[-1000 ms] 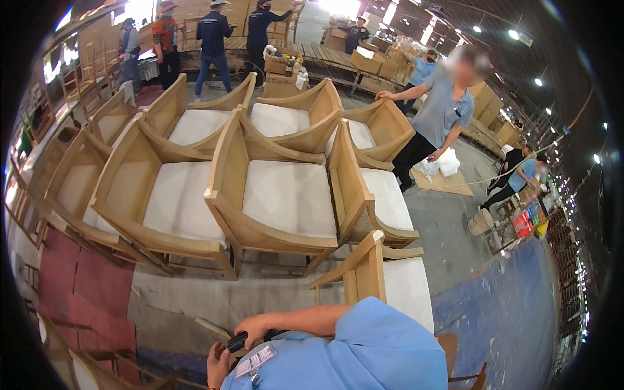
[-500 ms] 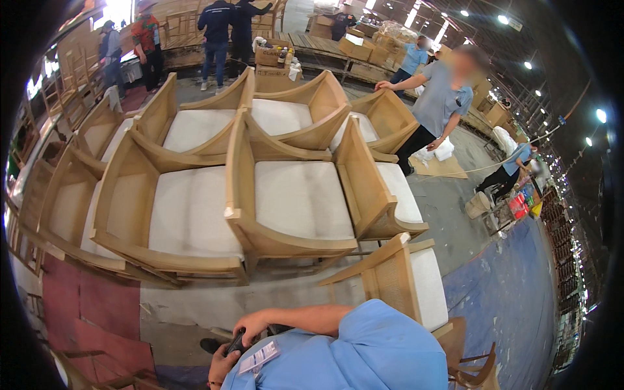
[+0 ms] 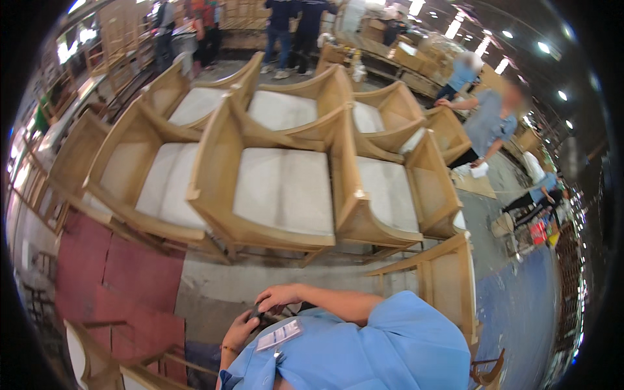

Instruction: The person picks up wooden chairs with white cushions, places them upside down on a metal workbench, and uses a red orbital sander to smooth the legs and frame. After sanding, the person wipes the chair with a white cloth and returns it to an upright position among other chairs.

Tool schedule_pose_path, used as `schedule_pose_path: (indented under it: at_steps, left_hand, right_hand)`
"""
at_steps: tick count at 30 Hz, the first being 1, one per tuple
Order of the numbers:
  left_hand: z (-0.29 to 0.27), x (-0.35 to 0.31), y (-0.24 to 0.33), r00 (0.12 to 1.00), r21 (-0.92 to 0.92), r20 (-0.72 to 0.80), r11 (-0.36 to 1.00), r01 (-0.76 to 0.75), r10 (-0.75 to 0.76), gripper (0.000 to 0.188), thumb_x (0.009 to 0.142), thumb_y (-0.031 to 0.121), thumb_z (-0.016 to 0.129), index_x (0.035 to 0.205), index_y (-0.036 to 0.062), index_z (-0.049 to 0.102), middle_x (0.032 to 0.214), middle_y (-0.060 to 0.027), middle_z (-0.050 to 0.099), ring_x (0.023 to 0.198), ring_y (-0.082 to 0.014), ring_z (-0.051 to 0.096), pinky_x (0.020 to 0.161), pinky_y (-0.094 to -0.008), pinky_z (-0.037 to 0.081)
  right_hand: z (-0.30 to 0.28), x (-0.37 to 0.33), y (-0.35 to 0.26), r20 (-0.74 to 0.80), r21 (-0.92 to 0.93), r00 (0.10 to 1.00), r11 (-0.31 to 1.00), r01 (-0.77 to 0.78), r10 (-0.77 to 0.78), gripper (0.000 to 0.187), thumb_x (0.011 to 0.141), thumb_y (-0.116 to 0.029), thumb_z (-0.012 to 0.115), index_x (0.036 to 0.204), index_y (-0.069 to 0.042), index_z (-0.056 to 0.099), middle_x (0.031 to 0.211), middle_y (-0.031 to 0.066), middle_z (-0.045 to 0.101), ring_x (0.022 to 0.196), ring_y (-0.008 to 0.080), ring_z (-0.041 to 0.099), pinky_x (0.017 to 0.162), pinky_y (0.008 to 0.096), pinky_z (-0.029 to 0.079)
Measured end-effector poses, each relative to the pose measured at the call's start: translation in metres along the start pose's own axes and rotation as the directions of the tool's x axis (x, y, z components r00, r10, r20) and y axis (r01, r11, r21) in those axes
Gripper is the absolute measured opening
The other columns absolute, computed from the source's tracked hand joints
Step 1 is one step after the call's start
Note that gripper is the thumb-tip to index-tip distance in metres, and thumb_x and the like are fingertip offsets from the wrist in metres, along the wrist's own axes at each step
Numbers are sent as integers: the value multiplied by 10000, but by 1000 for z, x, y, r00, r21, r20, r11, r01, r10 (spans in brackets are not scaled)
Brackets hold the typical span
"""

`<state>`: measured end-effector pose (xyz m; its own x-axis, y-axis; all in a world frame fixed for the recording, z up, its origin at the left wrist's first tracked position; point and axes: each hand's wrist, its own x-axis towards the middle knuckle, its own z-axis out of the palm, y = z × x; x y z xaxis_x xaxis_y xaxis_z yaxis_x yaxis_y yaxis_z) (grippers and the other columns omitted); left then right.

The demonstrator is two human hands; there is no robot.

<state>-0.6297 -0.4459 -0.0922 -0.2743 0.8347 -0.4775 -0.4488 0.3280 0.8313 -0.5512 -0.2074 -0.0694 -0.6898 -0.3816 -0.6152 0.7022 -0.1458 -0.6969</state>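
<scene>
Beyond a badge (image 3: 279,335), the left hand (image 3: 238,332) and right hand (image 3: 279,298), both partly curled, hold 1 small dark object (image 3: 256,312) between them. Wooden chairs (image 3: 284,190) with white seats stand near the far edge of the red mat (image 3: 140,276); farther, 1 co-worker (image 3: 489,123) touches a chair (image 3: 450,133).

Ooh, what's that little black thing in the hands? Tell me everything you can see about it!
The small black thing is mostly covered by fingers, so its full shape, parts, tilt and material can't be told. The bit that shows looks dark and plain. It is held up between the left hand and the right hand, both touching it, near the badge on the blue shirt.
</scene>
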Motion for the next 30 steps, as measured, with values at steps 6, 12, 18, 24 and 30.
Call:
schedule_pose_path:
  at_steps: [6, 12, 18, 24, 30]
  left_hand:
    - [-45, -6, 10, 989, 110, -62, 984, 141, -135, 540, 891, 358, 647, 1252, -40, 583, 1075, -67, 654, 938, -153, 578, 847, -288, 469]
    - [-118, -42, -30, 834, -112, -469, 956, 270, -290, 594, 850, 430, 680, 1176, -59, 599, 1020, -130, 673, 900, -182, 630, 781, -306, 520]
    - [-154, -112, -67, 633, -138, -671, 904, 404, -386, 576, 836, 406, 672, 1174, -55, 599, 987, -153, 668, 791, -210, 650, 701, -298, 539]
    - [-176, -135, -73, 256, -594, -773, 804, 32, -581, 266, 872, 273, 657, 918, 14, 623, 696, -43, 558, 555, -137, 529, 464, -295, 396]
    - [-238, -137, -106, 257, -698, -713, 696, -168, -653, 473, 852, 411, 653, 982, -43, 642, 819, -106, 629, 653, -187, 598, 554, -312, 471]
  right_hand:
    - [4, 42, -24, 82, -18, 978, 982, -189, 190, 447, 957, -389, 601, 1303, -108, 560, 853, 4, 583, 743, 114, 574, 671, 271, 507]
    - [-9, 109, -42, -64, -186, 972, 955, -232, 224, 500, 940, -413, 627, 1304, -77, 560, 915, 32, 634, 818, 135, 632, 713, 264, 523]
    - [-29, 218, -92, -131, -209, 976, 958, -197, 172, 403, 899, -325, 686, 1204, -66, 629, 903, 40, 649, 733, 129, 616, 627, 266, 508]
    - [-20, 319, -184, -78, -282, 987, 946, -157, 141, 330, 923, -280, 652, 1146, -37, 625, 837, 40, 623, 690, 128, 597, 599, 271, 501]
    - [42, 421, -261, -62, -314, 993, 942, -118, 103, 298, 931, -252, 639, 1134, -35, 624, 813, 17, 609, 678, 123, 589, 589, 266, 493]
